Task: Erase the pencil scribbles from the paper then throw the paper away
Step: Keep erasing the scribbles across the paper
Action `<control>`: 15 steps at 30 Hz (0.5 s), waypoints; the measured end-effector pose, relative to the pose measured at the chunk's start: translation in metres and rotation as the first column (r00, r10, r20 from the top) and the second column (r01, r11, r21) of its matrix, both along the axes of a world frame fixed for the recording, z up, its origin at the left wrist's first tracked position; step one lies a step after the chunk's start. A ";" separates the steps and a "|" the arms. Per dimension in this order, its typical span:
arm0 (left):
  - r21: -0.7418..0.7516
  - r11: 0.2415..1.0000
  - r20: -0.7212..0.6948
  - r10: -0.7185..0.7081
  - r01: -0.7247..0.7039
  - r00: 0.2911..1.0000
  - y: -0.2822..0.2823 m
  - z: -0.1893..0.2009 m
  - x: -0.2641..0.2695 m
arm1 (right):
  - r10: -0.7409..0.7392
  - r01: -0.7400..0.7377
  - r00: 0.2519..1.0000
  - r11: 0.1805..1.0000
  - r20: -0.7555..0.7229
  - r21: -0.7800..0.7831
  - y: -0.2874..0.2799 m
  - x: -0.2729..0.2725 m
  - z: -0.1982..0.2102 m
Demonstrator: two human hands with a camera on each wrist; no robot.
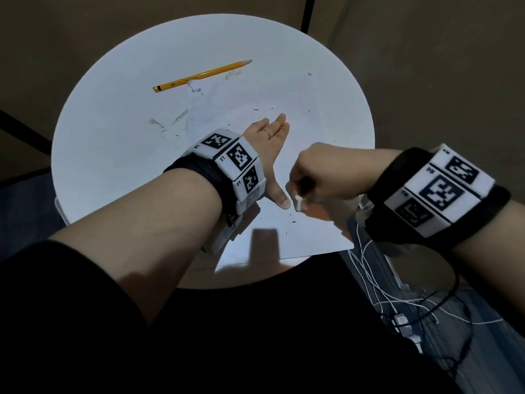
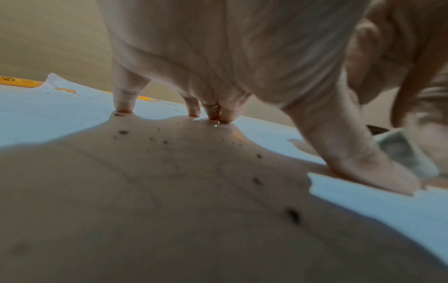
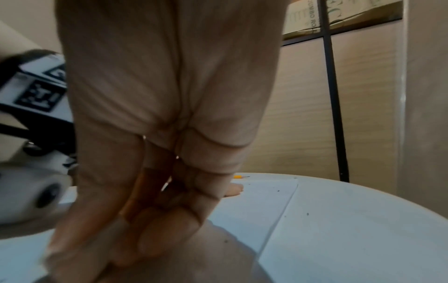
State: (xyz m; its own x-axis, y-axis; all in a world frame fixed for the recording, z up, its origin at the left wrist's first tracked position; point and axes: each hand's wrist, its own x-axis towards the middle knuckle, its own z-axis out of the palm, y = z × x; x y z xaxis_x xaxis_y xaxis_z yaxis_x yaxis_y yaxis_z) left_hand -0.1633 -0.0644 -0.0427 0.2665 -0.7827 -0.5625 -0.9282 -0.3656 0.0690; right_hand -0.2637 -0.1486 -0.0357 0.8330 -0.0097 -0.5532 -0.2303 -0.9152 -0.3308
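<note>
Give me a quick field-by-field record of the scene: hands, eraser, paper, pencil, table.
left hand: open, fingers straight, pressed flat on the paper
right hand: fingers curled round the eraser, beside the left thumb
eraser: small, white, tip down at the paper's near part
paper: white sheet flat on the table, dark eraser crumbs scattered over it; faint lines only
pencil: yellow, lying at the paper's far edge, untouched
table: round, white, with smudges left of the paper
bin: none in view
</note>
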 end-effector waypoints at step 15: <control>0.005 1.000 0.035 -0.014 0.014 0.999 0.000 0.000 0.000 | -0.075 0.076 0.996 0.997 0.046 -0.015 -0.009 0.003 0.000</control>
State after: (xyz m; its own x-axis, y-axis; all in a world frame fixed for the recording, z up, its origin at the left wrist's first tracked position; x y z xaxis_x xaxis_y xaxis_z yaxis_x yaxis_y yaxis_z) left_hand -0.1636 -0.0648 -0.0432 0.2748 -0.7841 -0.5565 -0.9351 -0.3527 0.0352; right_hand -0.2606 -0.1580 -0.0359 0.8535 -0.0829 -0.5144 -0.2844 -0.9013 -0.3267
